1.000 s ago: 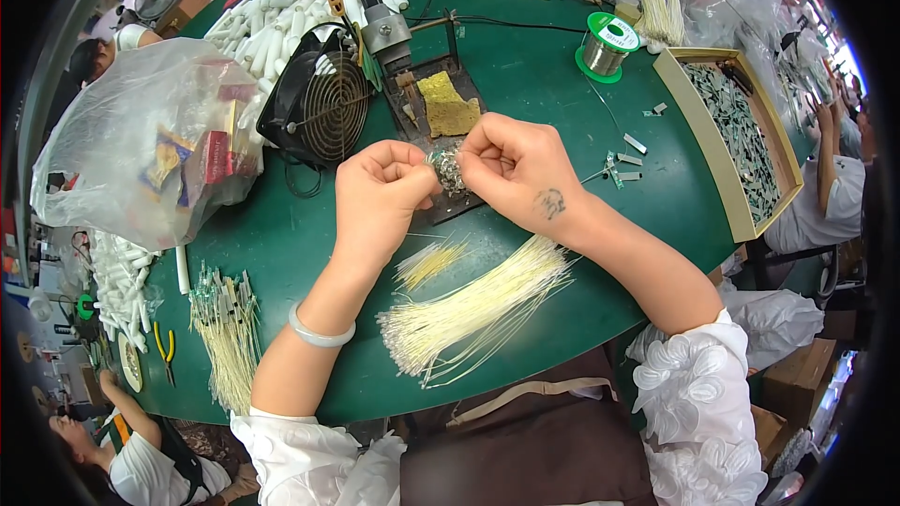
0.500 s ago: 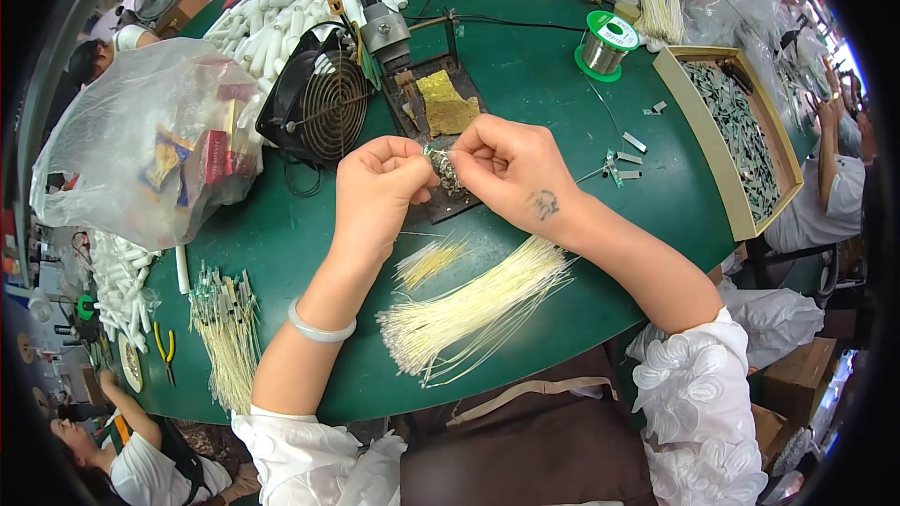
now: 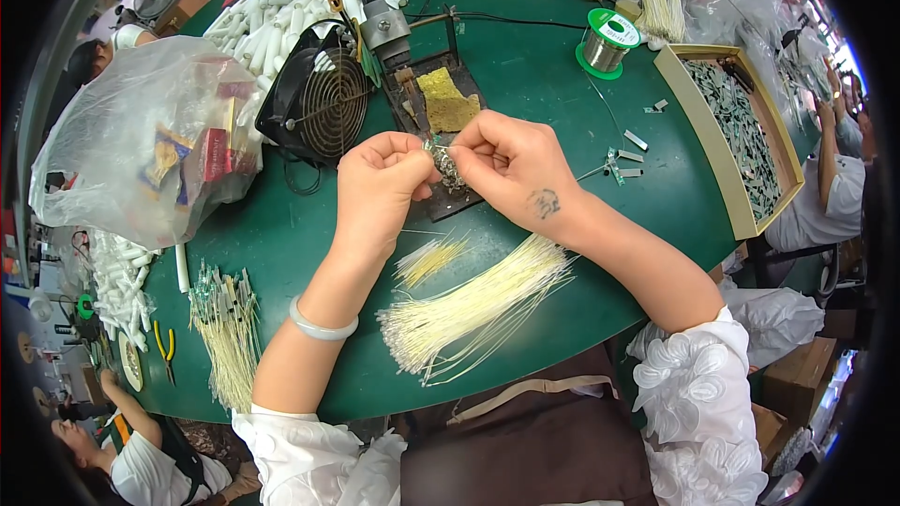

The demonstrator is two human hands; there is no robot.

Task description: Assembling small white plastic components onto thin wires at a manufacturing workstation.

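My left hand (image 3: 386,171) is closed, pinching a small green circuit board (image 3: 430,143) at its fingertips. My right hand (image 3: 514,161) is also closed, its thumb and forefinger on a thin pale wire (image 3: 444,146) that reaches the board. Both hands meet over a dark metal stand, where a lumpy mass of solder scraps (image 3: 451,171) shows between them. Just beyond my fingers is the soldering iron (image 3: 413,96), hanging from a clamped arm. Below my hands lie a large bundle of cream wires (image 3: 478,305) and a smaller white-and-yellow bunch (image 3: 429,260).
A black fan (image 3: 323,98) and a plastic bag (image 3: 141,145) stand left of a yellow sponge (image 3: 447,103). Wired boards (image 3: 225,333) and yellow-handled pliers (image 3: 165,352) lie at left. Right are a solder spool (image 3: 606,45), loose boards (image 3: 623,169) and a box rim (image 3: 698,131) around many boards.
My hands have shifted very slightly, and the wire between the fingertips shows more plainly. The dark iron piece beyond them now extends lower, closer to my fingers.
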